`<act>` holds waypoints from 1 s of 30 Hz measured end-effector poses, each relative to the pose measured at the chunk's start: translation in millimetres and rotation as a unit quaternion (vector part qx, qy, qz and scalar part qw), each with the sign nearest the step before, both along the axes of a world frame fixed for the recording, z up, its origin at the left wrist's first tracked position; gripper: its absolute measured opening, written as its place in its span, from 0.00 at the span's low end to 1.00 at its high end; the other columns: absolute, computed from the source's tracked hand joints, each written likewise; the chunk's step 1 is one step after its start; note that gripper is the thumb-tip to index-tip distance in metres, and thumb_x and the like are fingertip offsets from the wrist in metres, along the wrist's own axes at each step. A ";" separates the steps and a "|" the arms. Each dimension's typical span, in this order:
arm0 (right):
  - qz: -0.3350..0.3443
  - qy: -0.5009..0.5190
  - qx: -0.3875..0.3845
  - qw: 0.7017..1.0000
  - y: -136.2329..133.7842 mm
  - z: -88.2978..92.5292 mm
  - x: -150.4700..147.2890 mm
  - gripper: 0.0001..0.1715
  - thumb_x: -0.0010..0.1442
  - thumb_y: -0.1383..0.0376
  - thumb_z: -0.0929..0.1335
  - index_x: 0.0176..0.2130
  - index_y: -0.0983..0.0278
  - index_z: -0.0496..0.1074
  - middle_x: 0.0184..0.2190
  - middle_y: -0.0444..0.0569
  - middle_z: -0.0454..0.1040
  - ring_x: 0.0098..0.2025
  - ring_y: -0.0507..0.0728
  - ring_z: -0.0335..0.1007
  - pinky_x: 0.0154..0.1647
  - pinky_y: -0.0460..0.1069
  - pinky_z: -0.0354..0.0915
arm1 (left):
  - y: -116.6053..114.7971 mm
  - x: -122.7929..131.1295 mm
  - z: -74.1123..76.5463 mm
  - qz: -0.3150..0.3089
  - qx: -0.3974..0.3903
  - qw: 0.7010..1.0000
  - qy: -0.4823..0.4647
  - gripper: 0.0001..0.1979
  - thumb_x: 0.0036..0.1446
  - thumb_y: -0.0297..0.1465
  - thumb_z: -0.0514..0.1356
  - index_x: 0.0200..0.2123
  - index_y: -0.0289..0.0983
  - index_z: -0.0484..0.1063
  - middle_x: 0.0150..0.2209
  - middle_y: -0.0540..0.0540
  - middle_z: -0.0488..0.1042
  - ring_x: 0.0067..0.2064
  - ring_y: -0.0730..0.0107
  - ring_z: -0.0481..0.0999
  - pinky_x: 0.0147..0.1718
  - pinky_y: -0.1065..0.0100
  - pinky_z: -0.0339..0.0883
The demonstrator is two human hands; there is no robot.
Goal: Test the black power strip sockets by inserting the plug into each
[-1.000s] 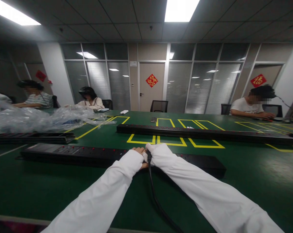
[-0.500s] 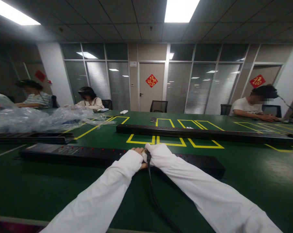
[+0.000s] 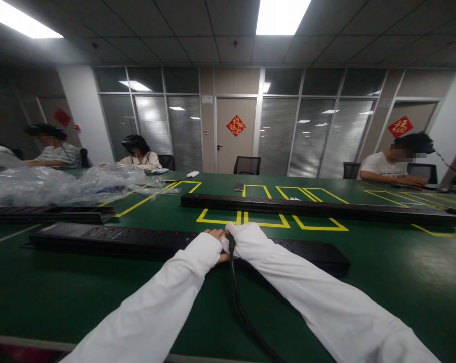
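Observation:
A long black power strip (image 3: 137,239) with a row of red dots along its top lies across the green table before me. My left hand (image 3: 217,235) grips it near the middle, fingers over the top and a finger or thumb low on the near side. Right beside it, my right hand (image 3: 233,233), in what looks like a white glove, is closed around a black plug (image 3: 231,245) at the strip. From this plug a black cable (image 3: 240,307) runs down toward me. Where plug and strip meet is hidden by my hands and white sleeves.
Another long black power strip (image 3: 311,206) lies farther back across yellow tape outlines (image 3: 321,228). At left are a black channel-like bar (image 3: 50,215) and crumpled clear plastic wrap (image 3: 54,184). Several people sit around the table, one person (image 3: 387,164) at right.
Almost nothing differs. Both hands stay at the same spot on the power strip, and the cable has barely shifted.

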State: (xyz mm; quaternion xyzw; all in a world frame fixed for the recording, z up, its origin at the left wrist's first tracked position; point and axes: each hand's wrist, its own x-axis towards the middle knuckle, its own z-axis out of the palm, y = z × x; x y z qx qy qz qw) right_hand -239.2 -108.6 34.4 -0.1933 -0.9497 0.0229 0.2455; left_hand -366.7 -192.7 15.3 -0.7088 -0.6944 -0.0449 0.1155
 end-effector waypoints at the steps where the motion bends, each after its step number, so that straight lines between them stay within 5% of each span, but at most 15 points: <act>1: 0.001 0.002 0.007 1.000 -0.6 0.5 0.5 0.09 0.52 0.58 0.64 0.31 0.61 0.65 0.24 0.41 0.70 0.23 0.49 0.61 0.26 0.44 0.53 | 0.2 0.1 0.2 0.000 -0.001 1.000 -0.002 0.24 0.51 0.45 0.54 0.45 0.34 0.65 0.42 0.41 0.71 0.44 0.55 0.70 0.45 0.59 0.60; 8: 0.001 -0.013 0.067 0.998 -6.4 7.0 5.8 0.10 0.52 0.57 0.65 0.33 0.61 0.65 0.25 0.42 0.71 0.24 0.50 0.62 0.25 0.44 0.52 | 1.7 0.3 2.6 0.007 -0.009 1.000 -0.005 0.24 0.50 0.45 0.56 0.46 0.35 0.65 0.43 0.42 0.71 0.45 0.55 0.70 0.45 0.60 0.60; 30: -0.005 -0.010 0.081 0.997 -9.4 8.0 5.6 0.09 0.54 0.58 0.63 0.32 0.61 0.65 0.25 0.42 0.72 0.25 0.50 0.65 0.26 0.44 0.54 | -2.4 2.3 4.1 0.000 -0.001 1.000 0.004 0.24 0.51 0.46 0.55 0.46 0.35 0.65 0.43 0.41 0.71 0.45 0.55 0.70 0.46 0.60 0.60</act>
